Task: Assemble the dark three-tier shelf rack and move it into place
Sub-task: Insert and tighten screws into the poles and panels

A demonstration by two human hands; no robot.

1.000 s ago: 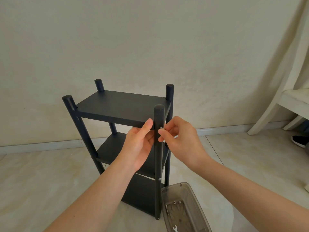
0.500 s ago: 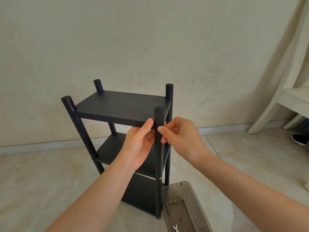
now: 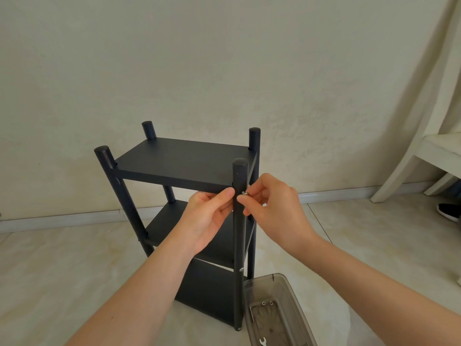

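Cream plaster wall behind, pale marbled tile floor below, 1 white skirting strip where they meet. Dark three-tier shelf rack stands upright on the floor near the wall: 3 flat shelves, 4 round posts, all 4 post tops rising above the top shelf. 1 white painted wooden furniture frame at the right edge, well apart from the rack. 2 bare forearms reach in from below. Left hand holds the rack at the near right corner of the top shelf, thumb laid against the near right post, fingers curled beneath the shelf edge. Right hand is just beside the same post on its other side, a narrow pinch of thumb and forefinger closed on 1 small silver screw, which touches the post just below top-shelf level. 1 translucent grey plastic box, lid off, sits on the floor against the foot of that post. 1 black shoe lies under the white frame. In the box: 2 small silver fasteners side by side, 1 small white spanner.
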